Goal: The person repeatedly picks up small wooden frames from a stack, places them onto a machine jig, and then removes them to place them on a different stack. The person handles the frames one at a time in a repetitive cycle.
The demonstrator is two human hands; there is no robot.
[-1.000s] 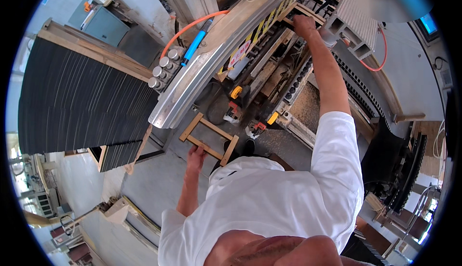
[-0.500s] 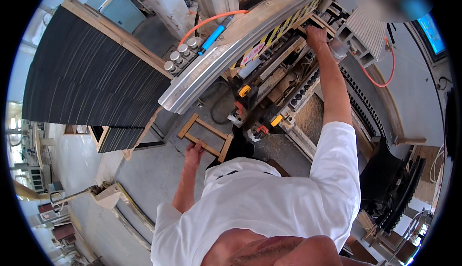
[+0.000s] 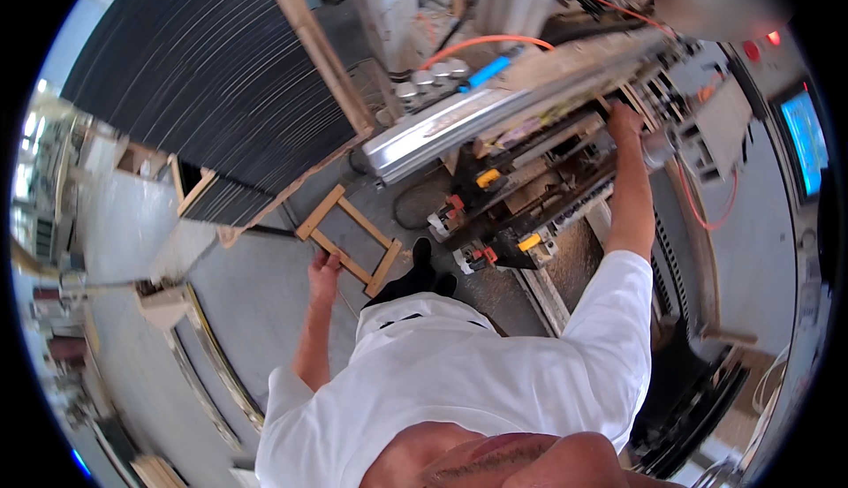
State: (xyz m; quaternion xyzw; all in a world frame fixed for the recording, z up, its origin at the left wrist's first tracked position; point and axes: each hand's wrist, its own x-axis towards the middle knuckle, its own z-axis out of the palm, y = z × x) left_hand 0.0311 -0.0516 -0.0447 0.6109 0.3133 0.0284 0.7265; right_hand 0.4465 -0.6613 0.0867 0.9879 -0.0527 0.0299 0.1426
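Observation:
A rectangular wooden frame (image 3: 364, 225) hangs low on the left, above the grey floor. My left hand (image 3: 325, 271) is closed on its near bar, thumb and fingers pinching the wood. Far to the right, my outstretched right arm reaches into a woodworking machine (image 3: 521, 192). There my right hand (image 3: 625, 122) has curled fingers beside light wooden strips (image 3: 638, 106); the fingertips are hidden, and I cannot make out what they grip.
A metal beam (image 3: 459, 126) crosses above the machine, with a blue tube (image 3: 488, 73) and orange hose (image 3: 486, 39) on it. Stacked black slats (image 3: 212, 82) stand at left. Yellow-handled clamps (image 3: 528, 242) project toward me. At right is a lit screen (image 3: 802, 143).
The whole view has turned, so the machine sits farther right and lower. The wooden frame stays in my left hand, slightly farther left. My right hand stays at the machine.

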